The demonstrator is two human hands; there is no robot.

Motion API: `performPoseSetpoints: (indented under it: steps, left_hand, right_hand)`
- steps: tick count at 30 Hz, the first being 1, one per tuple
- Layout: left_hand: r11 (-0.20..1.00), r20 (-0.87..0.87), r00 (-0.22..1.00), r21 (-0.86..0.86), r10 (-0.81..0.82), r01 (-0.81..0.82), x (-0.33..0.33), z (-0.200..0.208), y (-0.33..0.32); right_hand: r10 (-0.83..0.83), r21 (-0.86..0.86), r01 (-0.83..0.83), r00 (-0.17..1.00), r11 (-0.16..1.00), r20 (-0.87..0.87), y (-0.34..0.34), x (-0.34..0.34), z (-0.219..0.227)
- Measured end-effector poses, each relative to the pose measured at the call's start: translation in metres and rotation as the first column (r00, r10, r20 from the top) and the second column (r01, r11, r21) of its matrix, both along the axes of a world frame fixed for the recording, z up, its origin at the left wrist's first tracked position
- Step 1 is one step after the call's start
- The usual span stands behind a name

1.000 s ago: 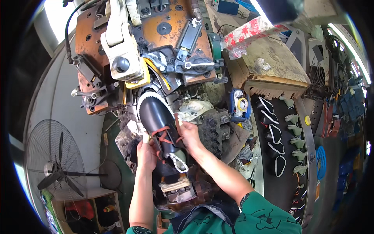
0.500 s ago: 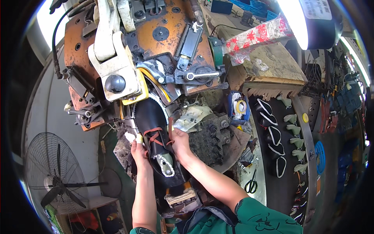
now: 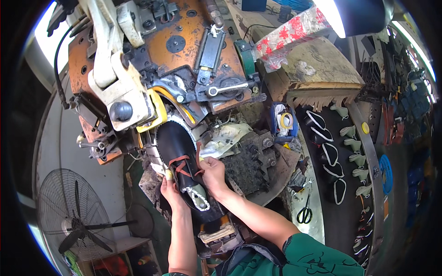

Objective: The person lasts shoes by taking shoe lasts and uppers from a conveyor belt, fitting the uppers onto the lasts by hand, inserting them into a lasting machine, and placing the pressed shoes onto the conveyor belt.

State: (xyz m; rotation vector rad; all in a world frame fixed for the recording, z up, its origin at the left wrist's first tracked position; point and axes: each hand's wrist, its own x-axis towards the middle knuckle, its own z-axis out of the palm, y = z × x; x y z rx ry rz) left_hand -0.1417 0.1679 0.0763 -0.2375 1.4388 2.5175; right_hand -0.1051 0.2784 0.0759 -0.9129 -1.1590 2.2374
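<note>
A black shoe upper (image 3: 174, 140), loosely laced with a reddish-brown lace (image 3: 182, 164), lies with its toe end in the jaws of an orange metal machine (image 3: 154, 50). The heel end, with a pale last (image 3: 198, 197) showing in its opening, faces me. At its left edge, my left hand (image 3: 171, 189) pinches the side, its fingertips partly hidden. Gripping the opposite side near the lace end is my right hand (image 3: 213, 176), fingers curled. A white machine arm with a yellow pad (image 3: 158, 112) stands just beyond the toe, left of it.
To the right, a conveyor belt (image 3: 317, 184) carries black uppers with white rims and several grey-green lasts (image 3: 353, 145). Black scissors (image 3: 304, 215) lie beside it. A blue bin (image 3: 283, 122) holds tape. A caged fan (image 3: 76, 221) stands at left, a wooden box (image 3: 317, 73) at far right.
The view has shifted slightly, so the machine sits further left and the belt further right. Both hands stay on the shoe upper; the left hand sits slightly lower along its side.
</note>
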Motion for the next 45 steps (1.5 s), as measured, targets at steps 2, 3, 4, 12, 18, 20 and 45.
performPoseSetpoints:
  steps: [2,3,4,12,18,20,45]
  left_hand:
    - [1.0,-0.004,1.0,-0.001,0.015,-0.015,-0.001,-0.003,-0.001]
    - [1.0,-0.028,1.0,0.009,0.007,-0.006,-0.003,-0.008,-0.003]
    - [1.0,-0.035,0.999,0.003,0.005,-0.005,-0.002,-0.011,-0.009]
    - [0.993,0.183,0.982,-0.118,0.05,-0.029,0.03,-0.073,-0.095]
    - [0.918,0.276,0.938,-0.387,0.208,-0.089,0.081,-0.085,-0.15]
    - [0.923,0.214,0.948,-0.353,0.237,-0.151,0.079,-0.063,-0.149]
    - [0.111,0.232,0.144,-0.151,-0.962,0.982,0.379,0.026,0.298]
  right_hand:
    - [0.022,0.007,-0.022,1.0,1.0,-0.002,0.0,-0.002,0.003]
    - [0.028,-0.005,-0.028,1.0,1.0,-0.006,0.001,0.0,0.005]
    - [0.034,-0.017,-0.034,0.999,0.999,-0.011,0.001,0.001,0.006]
    - [0.08,-0.103,-0.067,0.988,0.992,0.129,0.038,0.081,-0.033]
    - [0.202,-0.032,-0.2,0.958,0.979,0.202,0.082,0.134,-0.039]
    - [0.137,0.041,-0.146,0.977,0.989,0.164,0.094,0.139,-0.044]
    - [-0.722,0.104,0.77,0.531,0.63,0.444,0.21,0.536,-0.12]
